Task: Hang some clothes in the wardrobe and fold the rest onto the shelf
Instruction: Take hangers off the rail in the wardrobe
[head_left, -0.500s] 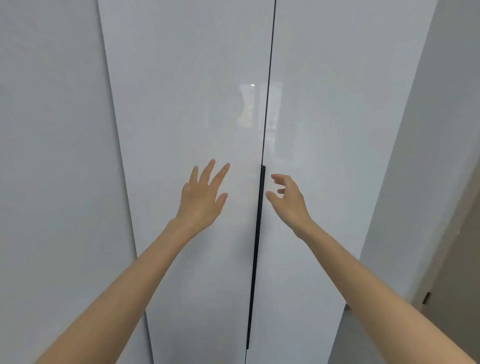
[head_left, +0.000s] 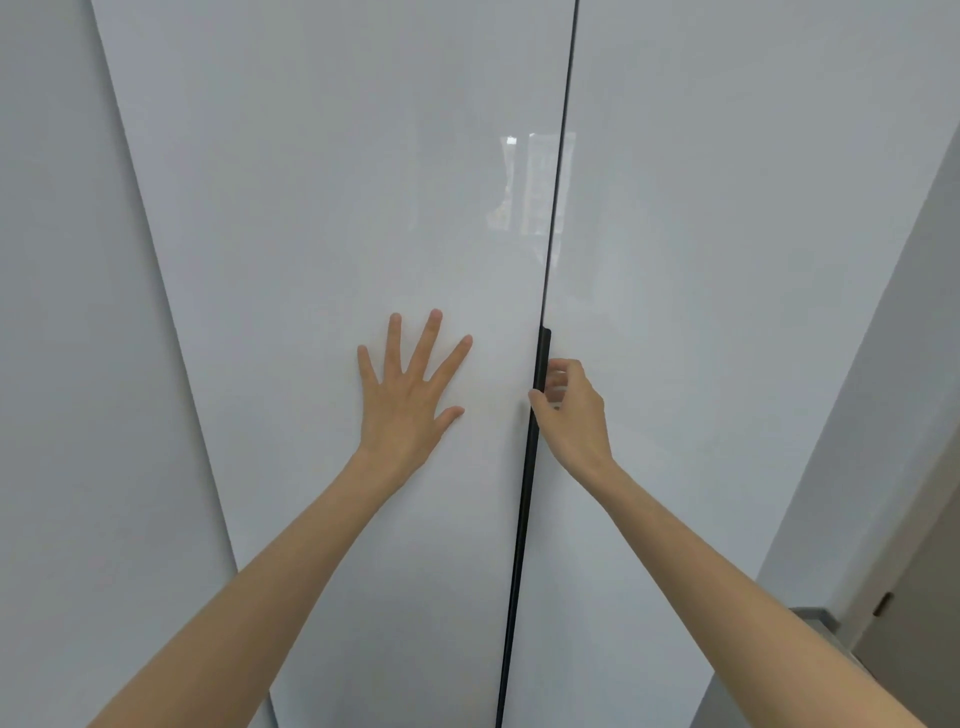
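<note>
Straight ahead, the wardrobe (head_left: 727, 208) stands closed, glossy white (a window glints in it). The left hand (head_left: 405, 395) lies flat, fingers spread, on the left door (head_left: 311, 208) near its inner edge; the right hand (head_left: 571, 410) curls round the black handle strip (head_left: 530, 493).

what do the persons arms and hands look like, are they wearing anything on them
The left forearm and right forearm are bare as far up as the frame shows, with no sleeves in view. The left hand and the right hand wear no gloves, and no ring, watch or bracelet shows on the fingers or wrists. No markings are visible.
</note>
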